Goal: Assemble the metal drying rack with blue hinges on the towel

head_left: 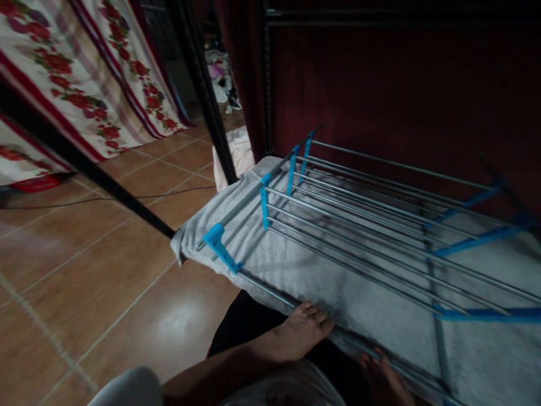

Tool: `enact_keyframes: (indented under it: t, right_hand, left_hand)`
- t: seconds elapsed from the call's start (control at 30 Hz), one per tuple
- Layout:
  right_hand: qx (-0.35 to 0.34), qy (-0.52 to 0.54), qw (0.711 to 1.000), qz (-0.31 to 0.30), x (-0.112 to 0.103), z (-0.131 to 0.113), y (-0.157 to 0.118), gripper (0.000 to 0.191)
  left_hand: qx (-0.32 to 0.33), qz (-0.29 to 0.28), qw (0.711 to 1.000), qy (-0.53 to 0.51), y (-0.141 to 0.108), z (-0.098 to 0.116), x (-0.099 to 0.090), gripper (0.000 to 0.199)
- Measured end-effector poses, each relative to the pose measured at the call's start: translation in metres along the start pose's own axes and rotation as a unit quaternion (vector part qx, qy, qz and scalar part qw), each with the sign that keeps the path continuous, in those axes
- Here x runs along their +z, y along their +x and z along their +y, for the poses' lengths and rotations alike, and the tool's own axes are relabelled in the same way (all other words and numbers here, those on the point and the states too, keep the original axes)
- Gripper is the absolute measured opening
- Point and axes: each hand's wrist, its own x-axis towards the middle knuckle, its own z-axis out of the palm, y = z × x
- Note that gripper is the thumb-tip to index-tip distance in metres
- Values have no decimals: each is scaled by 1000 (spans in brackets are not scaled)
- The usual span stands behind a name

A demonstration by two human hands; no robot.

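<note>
A rack of grey metal tubes with blue plastic joints (217, 248) lies across a grey blanket (486, 349). Its long front tube (270, 290) runs from a blue corner joint toward the lower right, close to my lap. My left hand (306, 330) is closed over this tube, fingers curling over the top. Farther right, my right hand (386, 375) holds the same tube; it is dim and partly cut off by the bottom edge. Several parallel tubes (359, 223) span the rack between blue brackets on the left and right.
Black posts of a frame (207, 96) stand at the bed's left corner. A dark red curtain (380, 96) hangs behind. Tiled floor (127, 254) lies left, with a thin cable (177, 193) across it. A floral curtain (84, 84) hangs beyond, and a pale pink cloth (236, 152) lies behind the post.
</note>
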Motion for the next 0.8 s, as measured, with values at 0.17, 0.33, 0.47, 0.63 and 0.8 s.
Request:
enact_keyframes:
  t: [0.17, 0.33, 0.47, 0.63, 0.8]
  right_hand:
    - [-22, 96, 987, 125, 27, -5, -10, 46]
    - [35, 202, 970, 133, 46, -26, -11, 46]
    - [27, 219, 967, 129, 54, -35, -19, 47]
    - [11, 202, 973, 108, 56, -40, -22, 43]
    - [4, 162, 980, 119, 34, -32, -29, 32]
  left_hand:
    - [-45, -47, 997, -37, 5, -3, 11, 53]
    - [5, -43, 998, -35, 22, -9, 17, 57]
    - [17, -47, 998, -46, 26, -6, 16, 56]
    - [-8, -74, 996, -43, 27, -7, 14, 58]
    - [-11, -77, 997, -29, 27, -8, 15, 59]
